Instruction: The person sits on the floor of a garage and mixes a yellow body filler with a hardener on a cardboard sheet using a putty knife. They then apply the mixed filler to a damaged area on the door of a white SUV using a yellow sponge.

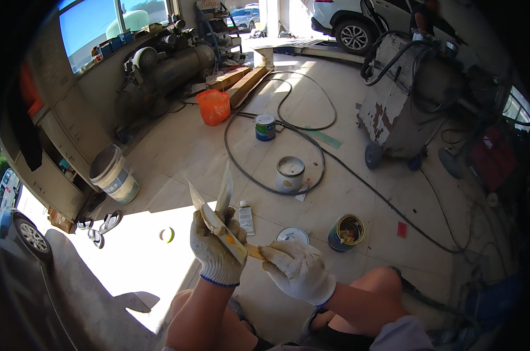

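My left hand (218, 262), in a white knit work glove, grips a pale flat mixing board (208, 215) smeared with filler and bearing a yellow dab. A translucent pointed blade (225, 186) also rises from this hand; whether it is a separate piece, I cannot tell. In my gloved right hand (297, 273) is a yellowish spreader (253, 251), its far end against the board's lower edge. Soiling darkens the glove fingers. Below the hands on the floor lie a white tube (246, 218) and a round tin lid (292, 235).
An open filler tin (290, 175), a blue-green can (265, 127) and a can holding scraps (346, 232) stand ahead. A black hose (322, 154) loops around the filler tin. A wheeled machine (390, 105) is at right, a bucket (114, 173) at left. A person (423, 24) stands far right.
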`<state>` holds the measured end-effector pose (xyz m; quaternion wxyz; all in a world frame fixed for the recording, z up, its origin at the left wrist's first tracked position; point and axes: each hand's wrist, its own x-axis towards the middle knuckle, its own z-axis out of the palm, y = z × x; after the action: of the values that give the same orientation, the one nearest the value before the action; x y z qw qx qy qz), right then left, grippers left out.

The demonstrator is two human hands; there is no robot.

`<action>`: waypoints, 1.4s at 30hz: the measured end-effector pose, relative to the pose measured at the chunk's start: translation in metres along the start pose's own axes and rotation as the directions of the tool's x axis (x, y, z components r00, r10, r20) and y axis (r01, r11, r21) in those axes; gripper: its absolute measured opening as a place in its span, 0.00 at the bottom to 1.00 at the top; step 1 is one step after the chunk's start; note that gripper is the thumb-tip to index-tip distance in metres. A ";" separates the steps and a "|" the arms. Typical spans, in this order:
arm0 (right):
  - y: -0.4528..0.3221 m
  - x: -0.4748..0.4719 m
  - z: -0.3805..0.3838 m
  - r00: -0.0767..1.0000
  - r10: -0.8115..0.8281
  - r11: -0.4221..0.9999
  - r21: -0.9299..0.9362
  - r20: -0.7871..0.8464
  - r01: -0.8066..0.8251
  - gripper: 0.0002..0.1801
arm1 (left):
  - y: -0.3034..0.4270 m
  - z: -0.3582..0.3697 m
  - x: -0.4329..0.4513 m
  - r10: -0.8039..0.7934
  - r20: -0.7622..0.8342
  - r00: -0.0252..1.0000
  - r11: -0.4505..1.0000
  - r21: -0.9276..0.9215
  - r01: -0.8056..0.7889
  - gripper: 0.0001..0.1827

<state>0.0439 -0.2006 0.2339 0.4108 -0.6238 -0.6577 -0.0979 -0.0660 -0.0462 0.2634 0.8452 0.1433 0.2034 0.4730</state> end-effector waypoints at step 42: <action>0.004 -0.007 0.024 0.586 0.357 -0.544 0.672 0.727 -0.502 0.19 | -0.010 -0.002 0.011 0.074 0.221 0.972 0.995 -0.076 -0.058 0.30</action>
<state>0.0366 -0.1893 0.2125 0.6778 -0.2891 -0.1239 0.6646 -0.0545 -0.0421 0.2549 0.8510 0.1730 0.0857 0.4884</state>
